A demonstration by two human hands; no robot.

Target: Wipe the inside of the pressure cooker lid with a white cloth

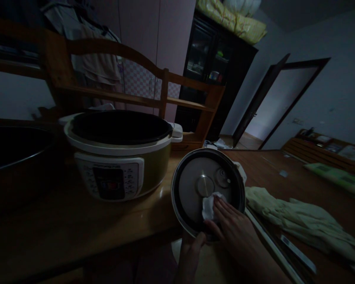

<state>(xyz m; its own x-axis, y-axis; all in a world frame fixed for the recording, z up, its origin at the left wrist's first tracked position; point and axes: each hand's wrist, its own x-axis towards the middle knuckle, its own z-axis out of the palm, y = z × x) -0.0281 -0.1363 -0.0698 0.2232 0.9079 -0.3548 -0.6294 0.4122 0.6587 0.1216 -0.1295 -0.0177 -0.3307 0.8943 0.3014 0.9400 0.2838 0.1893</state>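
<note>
A round pressure cooker lid [192, 185] is tilted up at the desk's front edge, its grey inner side facing me. My left hand [192, 250] grips the rim from below, the thumb over the edge; its other fingers are hidden behind. With bent fingers my right hand [229, 221] presses a crumpled white tissue [208, 207] against the inner face, just below the round metal disc [205, 185] at its centre. To the left, the green and white electric pressure cooker [154, 165] stands lidless, with a control panel on its front.
A dark pot [14, 157] stands at the far left on the wooden desk [106, 228]. Behind runs a wooden shelf rail [115, 47]. Pale green clothing [301, 217] lies at the right, near a white remote [298, 253]. A doorway [281, 94] opens at the back right.
</note>
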